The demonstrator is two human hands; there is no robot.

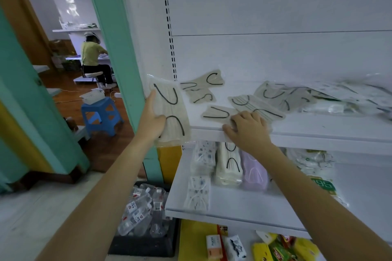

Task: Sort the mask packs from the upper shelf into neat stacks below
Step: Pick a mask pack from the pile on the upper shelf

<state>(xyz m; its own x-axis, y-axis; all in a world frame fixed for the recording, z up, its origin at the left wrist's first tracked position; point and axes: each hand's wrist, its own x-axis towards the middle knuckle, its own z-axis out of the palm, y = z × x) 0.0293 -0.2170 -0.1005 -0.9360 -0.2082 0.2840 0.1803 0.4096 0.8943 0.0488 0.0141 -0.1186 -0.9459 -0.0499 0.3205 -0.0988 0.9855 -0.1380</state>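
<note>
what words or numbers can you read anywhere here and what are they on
"hanel", unsure, running vertically on the white and orange box
maybe "195", white on the green label, lower shelf; unsure
bottle labels, snack packs: too blurred to read
mask packs: no readable print

A teal pillar stands at centre-left. Beyond it, on a wooden floor, a blue plastic stool carries a white basket. Farther back, a person in a yellow-green top sits on a white stool. A black crate at floor level holds clear water bottles. At bottom right lie an orange-and-white tissue pack and yellow packets.
</note>
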